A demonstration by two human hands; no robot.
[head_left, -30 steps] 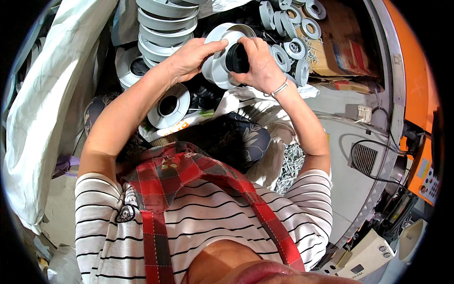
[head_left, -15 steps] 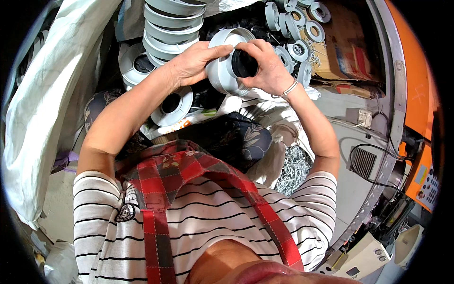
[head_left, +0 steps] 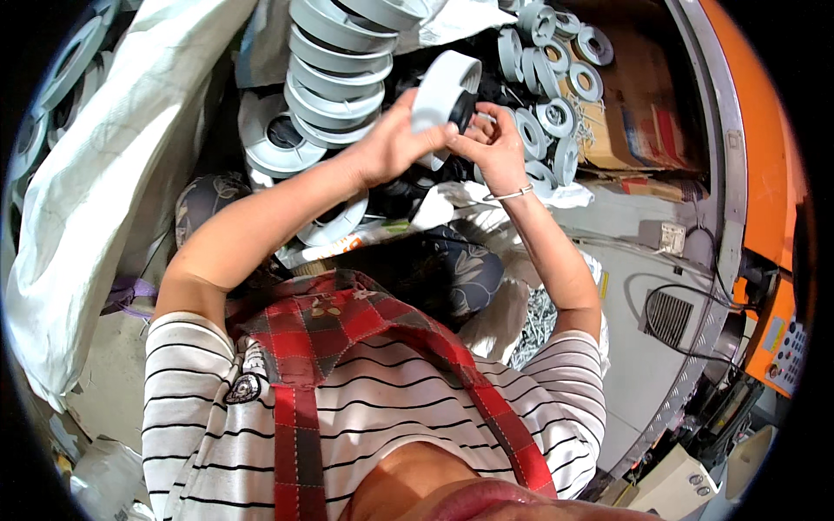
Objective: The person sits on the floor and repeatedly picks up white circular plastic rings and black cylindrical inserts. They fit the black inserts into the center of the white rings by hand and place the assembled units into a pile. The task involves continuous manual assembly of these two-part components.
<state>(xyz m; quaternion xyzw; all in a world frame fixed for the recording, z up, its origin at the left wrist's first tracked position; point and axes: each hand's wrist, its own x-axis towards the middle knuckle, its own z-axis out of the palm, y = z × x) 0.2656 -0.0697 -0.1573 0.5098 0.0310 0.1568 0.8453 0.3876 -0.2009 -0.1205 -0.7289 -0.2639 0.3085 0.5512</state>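
A pale grey round plastic part (head_left: 439,87) is tilted up on its side in my left hand (head_left: 391,148), which grips its lower left edge. A black insert (head_left: 463,111) shows at the part's right side. My right hand (head_left: 499,156) is closed beside that insert, its thumb near my left thumb. Something small and light shows at its curled fingers; I cannot tell what it is. Just left of my hands stands a stack of grey flanged rings (head_left: 339,87). Below my left forearm lies another grey flanged part (head_left: 334,221), partly covered.
Several small grey rings (head_left: 556,117) lie at the far right by a cardboard sheet (head_left: 634,113). A bag of metal screws (head_left: 537,326) is beside my right elbow. White sacking (head_left: 113,174) hangs at the left. A grey machine panel with a black cable (head_left: 647,304) and orange housing flank the right.
The grey part has turned from facing me to standing on its side and moved slightly away. My right hand has left its opening and drawn back to the right, fingers curled.
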